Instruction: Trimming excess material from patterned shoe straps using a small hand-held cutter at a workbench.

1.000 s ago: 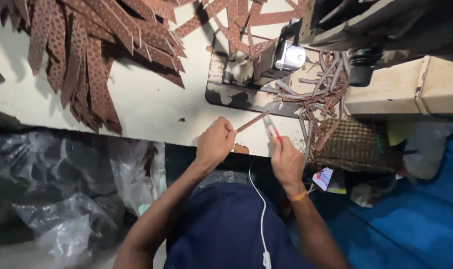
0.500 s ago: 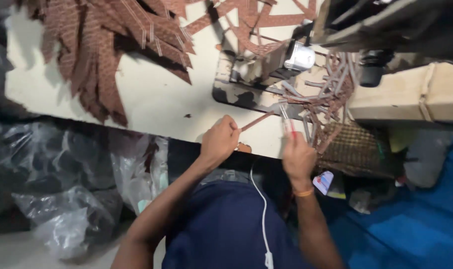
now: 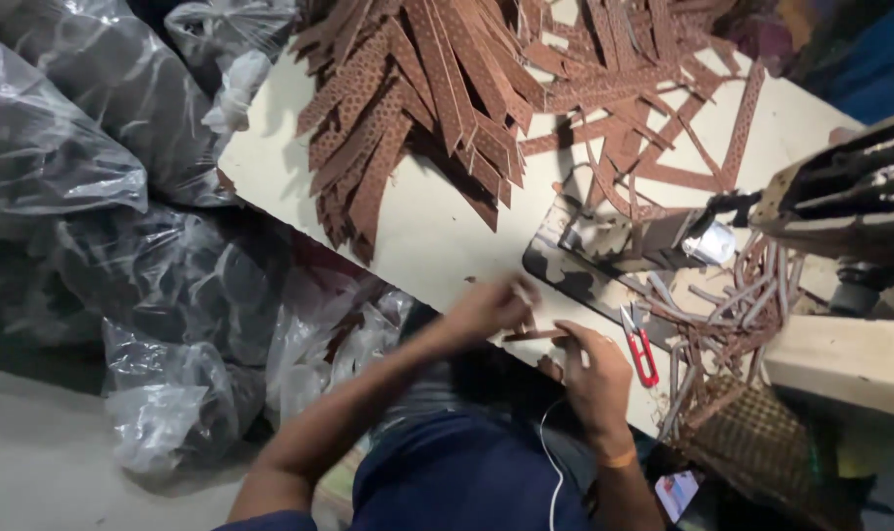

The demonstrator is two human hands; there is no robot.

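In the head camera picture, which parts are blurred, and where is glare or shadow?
Head view: both hands, left and right, and the thin brown strip between them are motion-blurred; the clear plastic bags show glare; the heap of brown perforated strips casts shadow on the pale table.

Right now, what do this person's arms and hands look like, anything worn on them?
Both forearms are bare, with no gloves on the left hand or the right hand. An orange band circles the right wrist. A dark blue short sleeve shows at the left upper arm. A thin white cable runs down the dark blue clothing.
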